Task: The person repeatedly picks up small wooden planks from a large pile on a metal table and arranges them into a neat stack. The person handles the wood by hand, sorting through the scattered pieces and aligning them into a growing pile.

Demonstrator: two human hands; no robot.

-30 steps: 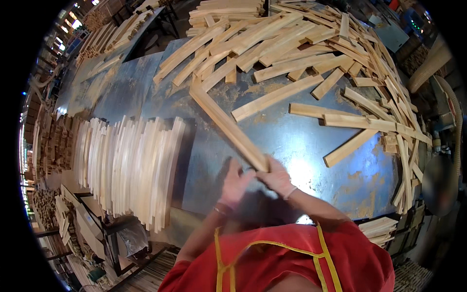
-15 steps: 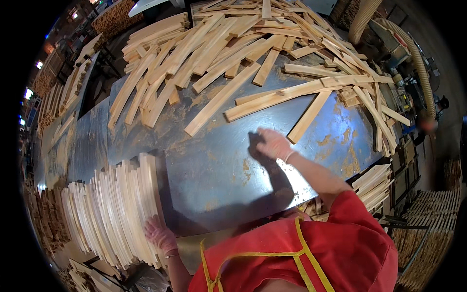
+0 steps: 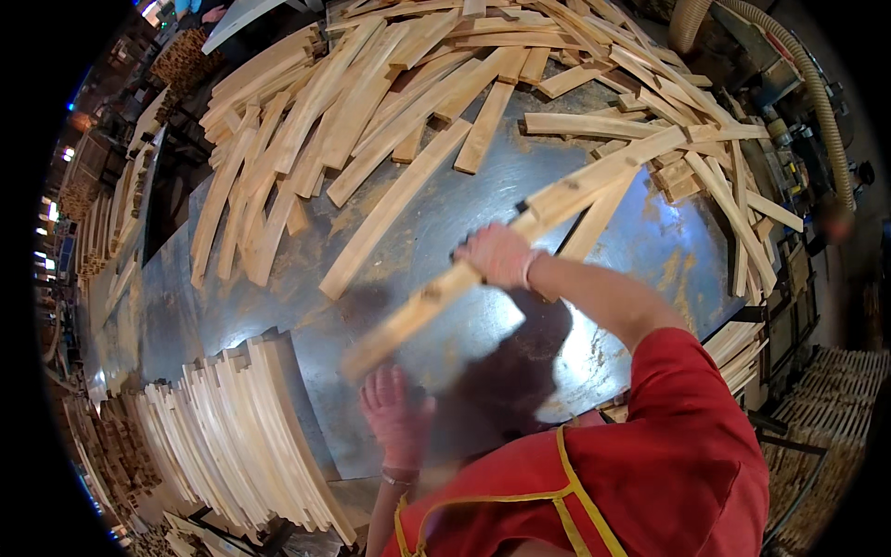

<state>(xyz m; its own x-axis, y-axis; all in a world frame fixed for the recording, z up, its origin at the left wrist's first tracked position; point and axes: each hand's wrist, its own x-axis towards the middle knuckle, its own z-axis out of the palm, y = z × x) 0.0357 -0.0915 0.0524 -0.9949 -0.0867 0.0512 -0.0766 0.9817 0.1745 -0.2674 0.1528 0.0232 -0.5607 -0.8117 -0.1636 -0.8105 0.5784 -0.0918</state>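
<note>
My right hand (image 3: 497,256), in a thin pinkish glove, is wrapped round the middle of a long wooden board (image 3: 418,311). The board slants over the metal table, its near-left end blurred, a dark knot on its face. My left hand (image 3: 399,420), gloved too, has its fingers spread just below that end; whether they touch cannot be made out. Left of it stands a row of pale wooden slats (image 3: 246,432), packed side by side along the table's near edge. Another board (image 3: 601,213) lies partly behind the held one.
A loose heap of boards (image 3: 362,111) covers the far side of the metal table (image 3: 390,265), which is strewn with sawdust. More boards (image 3: 733,218) lie crossed at the right edge. A ribbed hose (image 3: 826,102) hangs at the far right. Stacked slats (image 3: 817,446) stand at lower right.
My right hand has taken hold of a board from the table and pulled it towards me and to the left. My left hand has left the slat row and moved right and up.
</note>
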